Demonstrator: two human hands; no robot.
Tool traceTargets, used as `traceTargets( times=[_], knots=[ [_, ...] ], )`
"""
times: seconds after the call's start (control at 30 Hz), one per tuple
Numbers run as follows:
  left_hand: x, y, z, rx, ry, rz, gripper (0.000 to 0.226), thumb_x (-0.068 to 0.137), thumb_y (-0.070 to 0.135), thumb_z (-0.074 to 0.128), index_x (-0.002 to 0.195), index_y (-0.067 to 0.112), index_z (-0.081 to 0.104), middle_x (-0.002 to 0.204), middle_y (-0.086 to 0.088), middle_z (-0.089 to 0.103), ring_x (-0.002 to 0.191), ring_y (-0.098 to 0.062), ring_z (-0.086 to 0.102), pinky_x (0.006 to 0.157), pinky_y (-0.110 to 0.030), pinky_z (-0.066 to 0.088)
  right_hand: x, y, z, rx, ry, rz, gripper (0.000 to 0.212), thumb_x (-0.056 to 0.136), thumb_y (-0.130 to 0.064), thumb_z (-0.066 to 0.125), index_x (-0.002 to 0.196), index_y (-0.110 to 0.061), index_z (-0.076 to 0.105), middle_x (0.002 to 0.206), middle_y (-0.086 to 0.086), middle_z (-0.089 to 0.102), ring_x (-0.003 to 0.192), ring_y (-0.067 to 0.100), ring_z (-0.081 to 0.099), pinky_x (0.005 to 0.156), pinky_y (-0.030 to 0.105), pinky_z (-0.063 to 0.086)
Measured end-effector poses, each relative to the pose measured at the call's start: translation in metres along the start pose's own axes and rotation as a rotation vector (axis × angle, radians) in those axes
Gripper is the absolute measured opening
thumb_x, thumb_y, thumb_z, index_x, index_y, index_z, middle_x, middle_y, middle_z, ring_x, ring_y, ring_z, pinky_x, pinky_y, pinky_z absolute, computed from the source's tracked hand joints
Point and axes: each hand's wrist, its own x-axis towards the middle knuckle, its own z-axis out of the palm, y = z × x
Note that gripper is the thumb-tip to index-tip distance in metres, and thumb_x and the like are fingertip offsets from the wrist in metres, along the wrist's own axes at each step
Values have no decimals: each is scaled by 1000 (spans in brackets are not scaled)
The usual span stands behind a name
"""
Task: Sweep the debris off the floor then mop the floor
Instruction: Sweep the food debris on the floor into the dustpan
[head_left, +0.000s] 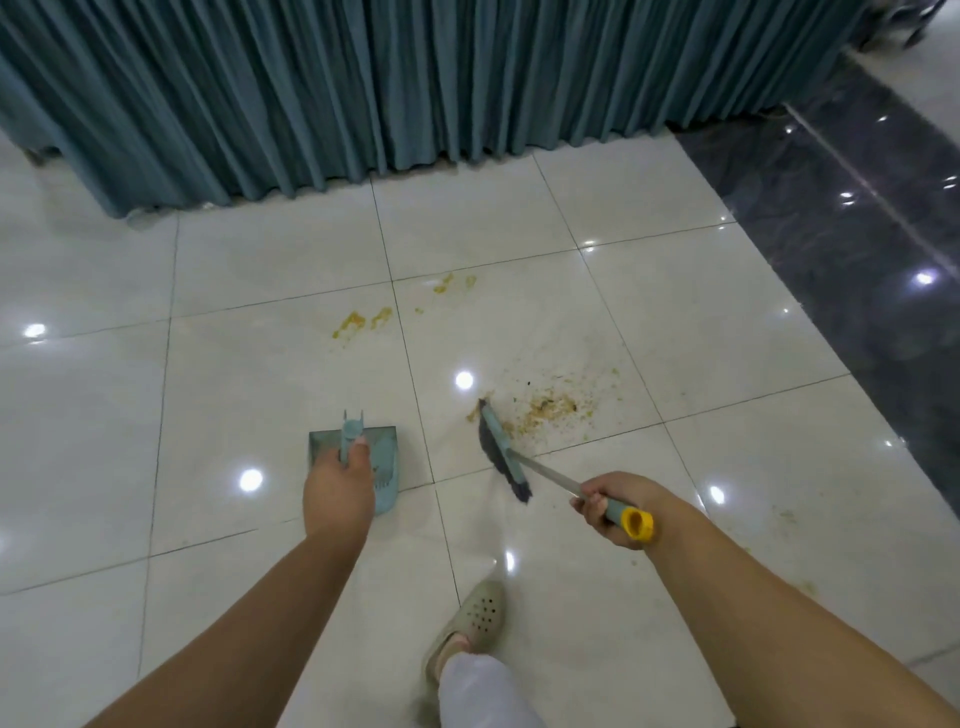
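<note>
Both bare arms reach forward and down. The left hand (340, 486) curls in a grip, knuckles up; the right hand (615, 506) seems wrapped fist-like, thumb side forward.

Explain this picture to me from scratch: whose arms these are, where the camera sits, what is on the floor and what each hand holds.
There is no machine here. The single picture comes from a wide-angle camera worn on a person's head, looking forward and down, so the two bare arms are that person's own.

The left hand grips the upright handle of a teal dustpan resting on the white tiled floor. The right hand grips the handle of a broom, whose bristles touch the floor just left of a patch of brown crumbs. Farther off lie yellow stains.

Pleated teal cloth hangs down to the floor at the back, and a dark glossy strip runs along the right. The person's shoe shows at the bottom.
</note>
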Motion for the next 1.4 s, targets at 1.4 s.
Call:
traceTargets(
  times=[1.4],
  knots=[
    [157,248,130,387,-979,551,54,97,44,38,108,-5,57,107,-26,59,96,-39,60,78,-39,47,-57,53,110,1475,404,-128,17,100,-10,43,89,2,43,76,18,43,18,11,37,24,11,36]
  ],
)
